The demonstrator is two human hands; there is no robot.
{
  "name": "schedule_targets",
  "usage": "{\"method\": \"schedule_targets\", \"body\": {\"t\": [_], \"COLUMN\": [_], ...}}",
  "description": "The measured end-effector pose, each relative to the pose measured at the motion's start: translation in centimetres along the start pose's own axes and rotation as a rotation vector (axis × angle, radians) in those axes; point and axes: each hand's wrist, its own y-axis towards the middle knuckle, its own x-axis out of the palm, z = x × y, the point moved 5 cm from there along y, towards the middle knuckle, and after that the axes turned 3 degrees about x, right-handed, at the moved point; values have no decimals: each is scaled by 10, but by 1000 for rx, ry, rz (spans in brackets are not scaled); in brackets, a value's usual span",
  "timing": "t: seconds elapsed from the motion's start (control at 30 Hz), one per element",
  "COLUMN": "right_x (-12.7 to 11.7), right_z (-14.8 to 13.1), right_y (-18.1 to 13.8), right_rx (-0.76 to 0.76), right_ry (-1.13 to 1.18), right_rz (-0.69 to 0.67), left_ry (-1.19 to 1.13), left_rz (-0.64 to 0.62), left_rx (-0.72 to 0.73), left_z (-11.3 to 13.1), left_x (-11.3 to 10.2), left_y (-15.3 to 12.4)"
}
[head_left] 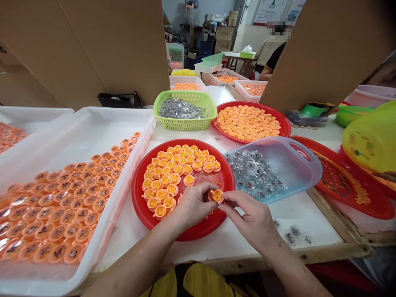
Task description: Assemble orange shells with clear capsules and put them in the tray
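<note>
On the table (123,241), a dish (137,187) sits near the middle, cups (178,169) crowding its left and far parts; the person's left hand (198,202) and right hand (252,214) meet over its right part, one cup (218,195) between them. Left stands a tub (102,123) holding more cups (62,222). Right lies a tray (293,169) of small pieces (260,173), others loose (295,231) nearer. Beyond the dish, a basket (185,123) stands left of a second dish (286,132)

No readable text, print too small on wall poster (269,11), carton (224,33)
</note>
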Motion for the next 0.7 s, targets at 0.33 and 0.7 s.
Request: {"method": "schedule_targets", "body": {"t": [0.33,0.7], "right_x": [9,-4], "right_z": [10,-3], "right_y": [-4,8], "right_rx": [209,-29], "right_ry": [164,-64], "right_rz": [54,-75], "left_ry": [-309,-446], "left_rz": [46,-191], "left_rx": [-91,-102], "left_z": [-15,0], "left_x": [4,12], "left_y": [3,-2]}}
